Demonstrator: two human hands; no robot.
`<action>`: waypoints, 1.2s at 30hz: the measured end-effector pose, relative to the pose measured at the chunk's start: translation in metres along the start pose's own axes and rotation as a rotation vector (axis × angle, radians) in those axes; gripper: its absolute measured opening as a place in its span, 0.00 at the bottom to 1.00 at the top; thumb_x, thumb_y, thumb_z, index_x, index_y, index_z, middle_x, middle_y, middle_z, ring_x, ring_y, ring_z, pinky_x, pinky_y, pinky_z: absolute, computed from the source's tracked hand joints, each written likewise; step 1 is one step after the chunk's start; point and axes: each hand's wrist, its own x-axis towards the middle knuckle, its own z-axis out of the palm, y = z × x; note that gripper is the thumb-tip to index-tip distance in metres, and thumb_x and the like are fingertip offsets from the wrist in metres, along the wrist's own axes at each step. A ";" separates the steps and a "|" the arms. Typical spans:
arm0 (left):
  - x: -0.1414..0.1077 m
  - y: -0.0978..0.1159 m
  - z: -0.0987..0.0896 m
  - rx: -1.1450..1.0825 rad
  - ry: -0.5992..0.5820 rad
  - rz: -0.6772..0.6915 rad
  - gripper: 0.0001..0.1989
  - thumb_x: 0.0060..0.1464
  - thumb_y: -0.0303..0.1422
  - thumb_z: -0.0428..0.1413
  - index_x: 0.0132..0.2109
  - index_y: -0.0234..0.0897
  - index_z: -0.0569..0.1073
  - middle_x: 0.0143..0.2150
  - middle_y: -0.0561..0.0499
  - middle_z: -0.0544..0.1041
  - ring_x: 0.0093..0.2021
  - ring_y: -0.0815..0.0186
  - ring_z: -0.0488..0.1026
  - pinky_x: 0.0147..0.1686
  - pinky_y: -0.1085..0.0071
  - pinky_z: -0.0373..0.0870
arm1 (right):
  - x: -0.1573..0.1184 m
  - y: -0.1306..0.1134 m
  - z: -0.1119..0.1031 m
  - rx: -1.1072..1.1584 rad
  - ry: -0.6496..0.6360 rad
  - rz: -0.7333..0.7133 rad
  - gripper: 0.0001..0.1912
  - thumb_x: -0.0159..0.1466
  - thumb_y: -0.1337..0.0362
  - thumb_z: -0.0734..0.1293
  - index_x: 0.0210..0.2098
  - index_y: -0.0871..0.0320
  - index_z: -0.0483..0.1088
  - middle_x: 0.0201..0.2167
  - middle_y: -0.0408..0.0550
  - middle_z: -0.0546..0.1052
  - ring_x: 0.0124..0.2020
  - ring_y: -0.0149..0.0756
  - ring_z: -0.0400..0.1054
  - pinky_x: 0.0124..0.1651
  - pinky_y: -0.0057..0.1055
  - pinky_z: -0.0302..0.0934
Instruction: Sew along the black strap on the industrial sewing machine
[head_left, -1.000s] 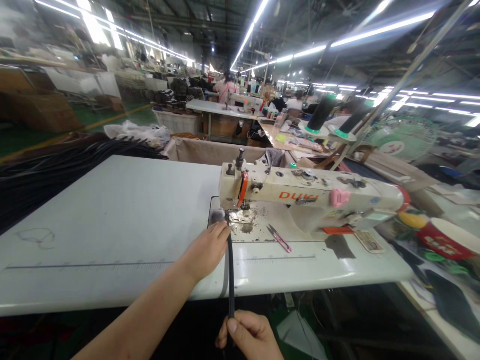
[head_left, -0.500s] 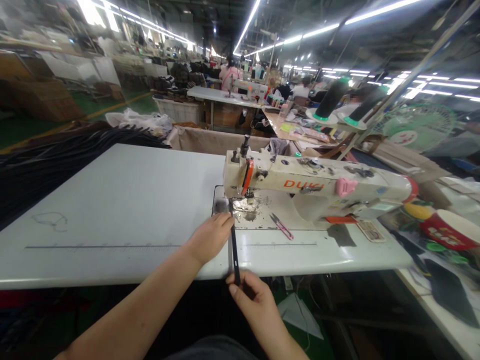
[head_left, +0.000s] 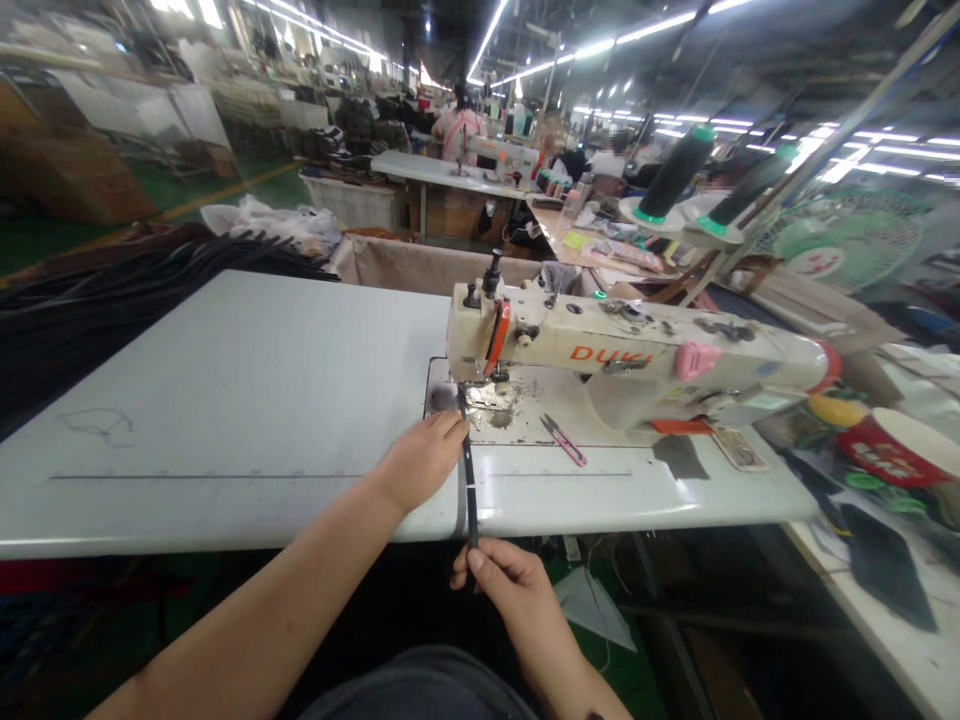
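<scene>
A narrow black strap [head_left: 470,490] runs from under the needle area of a white sewing machine [head_left: 555,345] down past the table's front edge. Close to the presser foot, my left hand [head_left: 424,458] has its fingers closed on the strap's upper part. At the table edge my right hand [head_left: 502,572] pinches the lower stretch between thumb and fingers. Pale marks show on the strap between the two hands. The fingertips of my left hand partly hide the strap near the needle.
Pink-handled thread snips [head_left: 564,440] lie on the machine bed, right of the strap. A dark fabric scrap [head_left: 681,457] is farther right. Many black straps [head_left: 150,300] are heaped at the table's left. Thread cones [head_left: 675,175] stand behind the machine, and a person [head_left: 459,130] sits beyond.
The strap has shifted slightly, with a pale mark now higher between the hands. Both hands keep their grip at about the same places. The whole view has tilted a little.
</scene>
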 end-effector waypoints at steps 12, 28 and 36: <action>0.000 0.000 0.001 0.018 0.011 0.016 0.10 0.68 0.26 0.49 0.47 0.35 0.75 0.52 0.40 0.77 0.54 0.55 0.76 0.57 0.56 0.76 | 0.002 0.017 -0.002 0.070 -0.009 0.011 0.25 0.62 0.40 0.73 0.29 0.57 0.83 0.25 0.49 0.82 0.30 0.39 0.73 0.37 0.33 0.65; -0.001 -0.002 0.003 -0.025 0.048 0.004 0.12 0.69 0.27 0.48 0.51 0.35 0.76 0.54 0.40 0.77 0.56 0.55 0.76 0.60 0.54 0.75 | -0.003 0.016 -0.004 -0.017 0.083 -0.007 0.23 0.61 0.42 0.76 0.37 0.58 0.78 0.22 0.43 0.77 0.26 0.36 0.70 0.34 0.31 0.63; -0.001 -0.004 0.000 0.031 0.107 0.072 0.12 0.70 0.29 0.49 0.49 0.33 0.78 0.52 0.39 0.79 0.51 0.55 0.77 0.56 0.54 0.76 | -0.014 0.003 -0.007 -0.418 0.208 -0.089 0.14 0.70 0.54 0.67 0.41 0.57 0.79 0.23 0.43 0.75 0.27 0.37 0.70 0.32 0.31 0.61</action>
